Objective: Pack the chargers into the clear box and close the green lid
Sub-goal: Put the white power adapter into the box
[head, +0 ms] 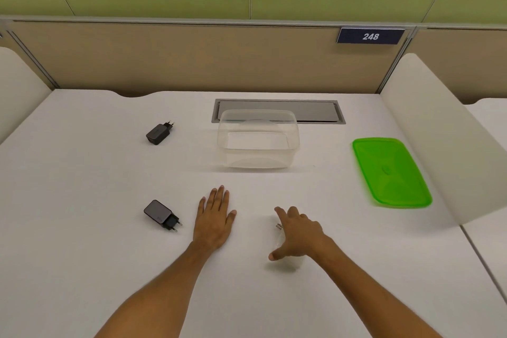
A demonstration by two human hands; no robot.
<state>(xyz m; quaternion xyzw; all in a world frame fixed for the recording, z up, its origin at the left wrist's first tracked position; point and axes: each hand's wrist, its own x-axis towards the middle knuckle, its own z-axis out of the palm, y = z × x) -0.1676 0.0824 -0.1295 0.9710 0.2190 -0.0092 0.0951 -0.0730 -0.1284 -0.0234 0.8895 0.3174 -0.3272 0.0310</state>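
While the left hand lies flat and empty on the tabletop, the right hand spreads its fingers over a white charger, not yet clenched. Its prongs point away toward the clear box straight beyond the fingertips.

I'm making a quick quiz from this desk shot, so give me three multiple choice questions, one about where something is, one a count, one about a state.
1. Where does the green lid lie?
A. on the clear box
B. on the desk, right of the clear box
C. under the left hand

2. How many black chargers lie in plain view on the desk?
A. one
B. two
C. four

3. What is in the clear box?
A. nothing
B. one charger
C. the lid

Answers:
1 B, the lid lies flat on the desk, apart from the box.
2 B, far black charger and near black charger; a whitish one seems to lie under the right hand.
3 A, its bare floor shows through.
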